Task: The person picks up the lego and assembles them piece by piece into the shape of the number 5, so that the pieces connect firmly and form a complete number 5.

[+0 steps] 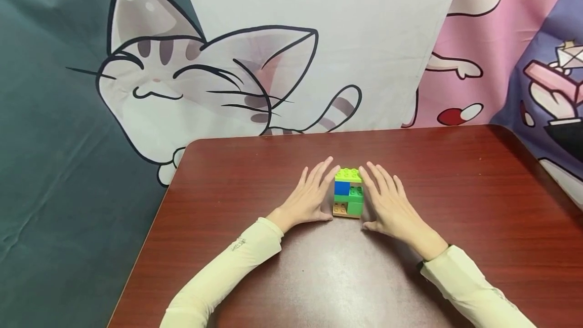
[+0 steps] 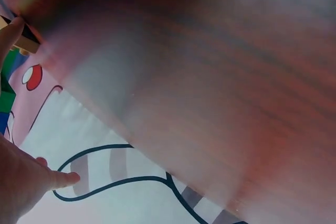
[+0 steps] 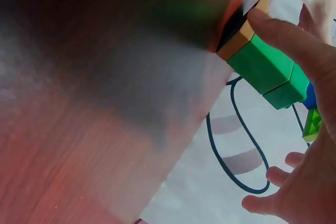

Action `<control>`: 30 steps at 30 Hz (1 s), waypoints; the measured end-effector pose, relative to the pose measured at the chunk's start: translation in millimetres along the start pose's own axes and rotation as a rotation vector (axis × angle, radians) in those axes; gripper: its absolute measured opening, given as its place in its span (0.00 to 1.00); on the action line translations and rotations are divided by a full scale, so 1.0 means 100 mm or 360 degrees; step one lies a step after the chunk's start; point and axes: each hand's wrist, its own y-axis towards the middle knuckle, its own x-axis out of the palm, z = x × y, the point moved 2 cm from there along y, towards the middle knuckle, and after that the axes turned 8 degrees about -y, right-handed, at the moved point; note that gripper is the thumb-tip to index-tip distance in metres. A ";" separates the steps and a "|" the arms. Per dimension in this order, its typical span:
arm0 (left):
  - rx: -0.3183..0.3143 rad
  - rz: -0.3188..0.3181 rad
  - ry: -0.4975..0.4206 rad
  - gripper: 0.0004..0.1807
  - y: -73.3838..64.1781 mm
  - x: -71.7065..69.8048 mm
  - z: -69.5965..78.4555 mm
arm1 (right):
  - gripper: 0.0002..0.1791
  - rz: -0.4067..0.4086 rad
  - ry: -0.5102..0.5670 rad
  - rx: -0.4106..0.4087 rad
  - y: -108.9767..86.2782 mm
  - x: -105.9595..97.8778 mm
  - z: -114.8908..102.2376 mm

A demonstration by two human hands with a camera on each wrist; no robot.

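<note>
A small stack of toy building bricks point(image 1: 355, 208) stands upright on the table. It has a tan base point(image 1: 339, 210), green bricks point(image 3: 262, 64), a blue brick point(image 1: 342, 188) and a lime top piece point(image 1: 348, 175). On its left is my left hand point(image 1: 308, 200), fingers extended and spread, the thumb low near the base. My right hand point(image 1: 390, 207) mirrors it on the right, index fingertip right at the lime piece's edge. In the right wrist view, the right thumb point(image 3: 286, 35) overlaps the tan base. Neither hand's fingers are curled round the stack.
The reddish-brown wooden table point(image 1: 237, 176) spreads around the stack, its far edge a short way behind the bricks. Cloth with a printed cat point(image 1: 155, 90) hangs behind it. Pink printed cloth point(image 1: 483, 70) hangs at the right.
</note>
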 end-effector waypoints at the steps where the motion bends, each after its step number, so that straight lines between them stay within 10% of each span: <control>1: -0.0001 0.0004 -0.0005 0.72 0.01 0.00 0.00 | 0.80 -0.0001 -0.0002 -0.0003 0.01 0.01 0.01; 20: -0.0192 -0.0120 -0.0146 0.75 0.07 0.04 -0.05 | 0.80 -0.0143 0.0069 0.0011 0.25 0.11 0.09; 30: -0.0285 -0.0270 -0.0255 0.76 0.09 0.05 -0.06 | 0.79 -0.0415 0.0245 0.0054 0.33 0.09 0.14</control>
